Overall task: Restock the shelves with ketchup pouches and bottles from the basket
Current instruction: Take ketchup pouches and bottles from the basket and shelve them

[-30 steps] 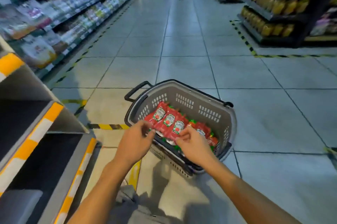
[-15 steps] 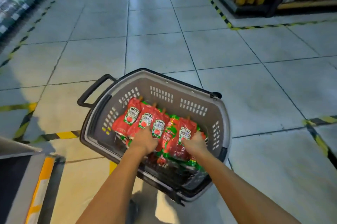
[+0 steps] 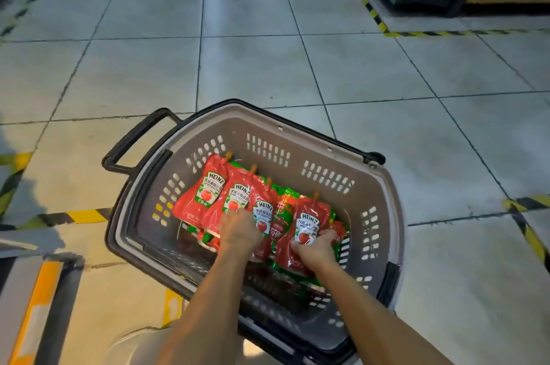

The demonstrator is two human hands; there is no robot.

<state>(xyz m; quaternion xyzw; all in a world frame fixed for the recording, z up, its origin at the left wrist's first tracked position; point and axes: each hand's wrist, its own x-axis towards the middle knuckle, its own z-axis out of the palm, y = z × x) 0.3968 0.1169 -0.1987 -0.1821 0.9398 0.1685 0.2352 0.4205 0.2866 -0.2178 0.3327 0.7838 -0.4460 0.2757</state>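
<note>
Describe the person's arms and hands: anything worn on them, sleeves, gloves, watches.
Both forearms are bare right to the bottom edge of the frame, with no sleeves showing. The left hand and right hand wear no gloves. No watch, bracelet or ring is visible on either.

The basket (image 3: 312, 138) was grey with a black handle (image 3: 134, 138). Its ketchup pouches (image 3: 205, 189) were red with green-and-white labels. Yellow-and-black striped tape (image 3: 74, 216) crossed the pale grey tiled floor (image 3: 268, 61).

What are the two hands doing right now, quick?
Left hand: gripping the ketchup pouches in the basket.
Right hand: gripping one ketchup pouch.
</note>
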